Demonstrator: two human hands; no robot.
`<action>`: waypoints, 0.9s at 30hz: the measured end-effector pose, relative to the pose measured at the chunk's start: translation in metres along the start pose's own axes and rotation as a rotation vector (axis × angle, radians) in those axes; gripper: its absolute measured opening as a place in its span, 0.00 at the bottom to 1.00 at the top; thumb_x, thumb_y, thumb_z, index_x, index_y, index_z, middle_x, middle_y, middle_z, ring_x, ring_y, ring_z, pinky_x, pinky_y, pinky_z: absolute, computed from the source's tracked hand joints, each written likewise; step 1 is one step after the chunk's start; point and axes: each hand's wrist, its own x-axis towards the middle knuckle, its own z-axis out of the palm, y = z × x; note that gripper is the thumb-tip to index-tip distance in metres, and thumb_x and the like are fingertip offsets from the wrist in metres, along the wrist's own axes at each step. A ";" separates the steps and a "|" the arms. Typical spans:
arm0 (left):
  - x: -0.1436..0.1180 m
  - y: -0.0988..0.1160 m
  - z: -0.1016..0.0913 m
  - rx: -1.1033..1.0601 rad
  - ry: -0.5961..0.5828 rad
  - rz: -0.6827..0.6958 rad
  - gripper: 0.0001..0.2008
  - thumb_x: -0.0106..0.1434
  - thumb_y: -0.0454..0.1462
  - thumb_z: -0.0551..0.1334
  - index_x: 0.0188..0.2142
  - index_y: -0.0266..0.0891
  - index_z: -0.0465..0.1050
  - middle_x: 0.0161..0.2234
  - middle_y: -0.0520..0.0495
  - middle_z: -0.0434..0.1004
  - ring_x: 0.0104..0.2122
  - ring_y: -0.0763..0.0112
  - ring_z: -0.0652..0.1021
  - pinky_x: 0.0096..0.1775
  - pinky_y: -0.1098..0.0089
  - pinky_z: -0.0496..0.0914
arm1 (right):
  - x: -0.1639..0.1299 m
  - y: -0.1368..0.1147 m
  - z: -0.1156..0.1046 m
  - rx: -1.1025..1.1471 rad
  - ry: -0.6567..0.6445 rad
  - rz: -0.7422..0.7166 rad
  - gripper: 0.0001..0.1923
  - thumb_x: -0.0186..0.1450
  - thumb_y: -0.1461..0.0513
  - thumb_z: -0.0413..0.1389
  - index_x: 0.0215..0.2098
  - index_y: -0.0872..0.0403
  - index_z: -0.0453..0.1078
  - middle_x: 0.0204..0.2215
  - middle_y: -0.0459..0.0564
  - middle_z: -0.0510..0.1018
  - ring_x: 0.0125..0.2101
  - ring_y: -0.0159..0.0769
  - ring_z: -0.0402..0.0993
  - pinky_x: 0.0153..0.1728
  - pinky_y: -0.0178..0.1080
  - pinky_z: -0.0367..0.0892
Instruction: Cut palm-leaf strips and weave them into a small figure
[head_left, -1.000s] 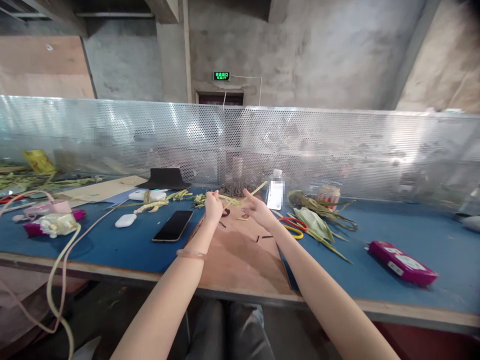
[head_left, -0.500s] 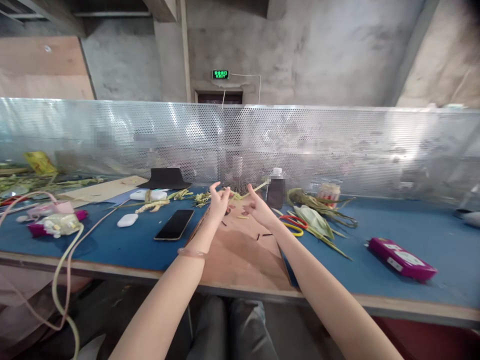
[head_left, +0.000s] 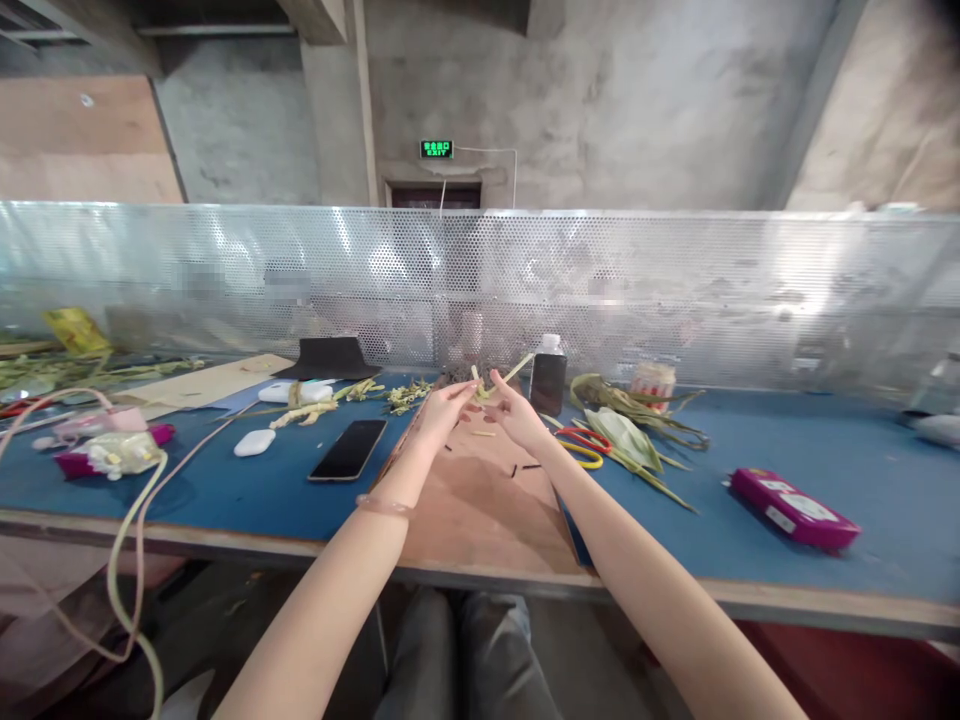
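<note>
Above a brown board (head_left: pixel 487 520), my left hand (head_left: pixel 442 414) and my right hand (head_left: pixel 519 416) meet at a small piece of pale green plant strips (head_left: pixel 484 393). The fingers of my left hand are pinched at its left side. My right hand grips it from the other side, thumb up. One pale strip end (head_left: pixel 520 367) sticks out to the upper right, and a shorter end points upward. Fingers partly hide the middle of the piece. On the board below lie a short pale scrap (head_left: pixel 482 433) and small dark bits (head_left: pixel 514 470).
Right of the board are red-and-yellow-handled scissors (head_left: pixel 585 448), dry leaves (head_left: pixel 622 435), a dark bottle (head_left: pixel 549 380), a jar (head_left: pixel 652 384) and a magenta pack (head_left: pixel 795 508). To the left lie a phone (head_left: pixel 349 449), a white case (head_left: pixel 255 443) and cables (head_left: pixel 124 540). A perforated metal screen (head_left: pixel 675 290) stands behind.
My left hand's fingers, raised and spread before, have come down and closed on the plant strips. My right hand stays at nearly the same place. The view has shifted slightly.
</note>
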 end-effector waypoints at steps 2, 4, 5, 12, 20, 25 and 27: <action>0.001 -0.002 -0.001 -0.081 -0.006 0.021 0.19 0.54 0.45 0.62 0.43 0.40 0.76 0.41 0.44 0.77 0.30 0.70 0.77 0.24 0.75 0.65 | 0.001 -0.001 0.000 -0.004 0.005 -0.009 0.38 0.58 0.68 0.55 0.64 0.55 0.47 0.18 0.37 0.68 0.23 0.27 0.69 0.36 0.40 0.72; 0.003 -0.003 -0.002 -0.159 -0.004 0.018 0.18 0.52 0.45 0.65 0.41 0.39 0.76 0.37 0.45 0.78 0.28 0.72 0.76 0.24 0.75 0.65 | 0.001 -0.002 0.000 0.006 -0.011 -0.010 0.39 0.57 0.68 0.55 0.64 0.55 0.46 0.18 0.36 0.66 0.22 0.26 0.68 0.37 0.40 0.71; 0.003 -0.004 -0.003 -0.193 -0.003 0.006 0.18 0.50 0.44 0.66 0.40 0.38 0.76 0.35 0.45 0.78 0.27 0.74 0.75 0.24 0.76 0.64 | 0.000 -0.003 0.000 0.016 -0.024 -0.007 0.40 0.57 0.68 0.55 0.64 0.55 0.46 0.17 0.36 0.66 0.22 0.26 0.68 0.38 0.40 0.71; 0.005 -0.005 -0.005 -0.291 -0.054 -0.072 0.20 0.49 0.45 0.67 0.40 0.38 0.76 0.32 0.47 0.75 0.20 0.81 0.69 0.19 0.79 0.58 | -0.007 -0.018 0.001 -0.005 -0.099 0.041 0.43 0.56 0.68 0.56 0.65 0.55 0.42 0.16 0.35 0.65 0.19 0.25 0.65 0.32 0.36 0.70; 0.005 -0.008 -0.004 -0.138 0.075 0.080 0.19 0.52 0.44 0.65 0.41 0.36 0.75 0.33 0.45 0.76 0.25 0.73 0.74 0.20 0.77 0.62 | -0.003 -0.010 0.000 -0.116 0.003 0.018 0.43 0.55 0.68 0.57 0.65 0.53 0.44 0.15 0.36 0.67 0.19 0.26 0.64 0.31 0.34 0.67; 0.004 -0.006 -0.004 -0.185 0.014 0.081 0.17 0.51 0.43 0.65 0.41 0.38 0.76 0.34 0.46 0.77 0.24 0.76 0.72 0.20 0.78 0.60 | -0.004 -0.009 0.002 -0.092 -0.008 0.024 0.44 0.54 0.68 0.57 0.65 0.54 0.42 0.15 0.35 0.67 0.19 0.27 0.65 0.31 0.36 0.69; 0.003 -0.004 -0.004 -0.243 -0.048 0.030 0.19 0.50 0.42 0.66 0.42 0.39 0.76 0.35 0.46 0.77 0.24 0.77 0.72 0.20 0.78 0.59 | -0.005 -0.011 0.003 -0.036 -0.020 0.039 0.44 0.54 0.67 0.57 0.65 0.54 0.42 0.16 0.36 0.68 0.19 0.27 0.65 0.31 0.37 0.70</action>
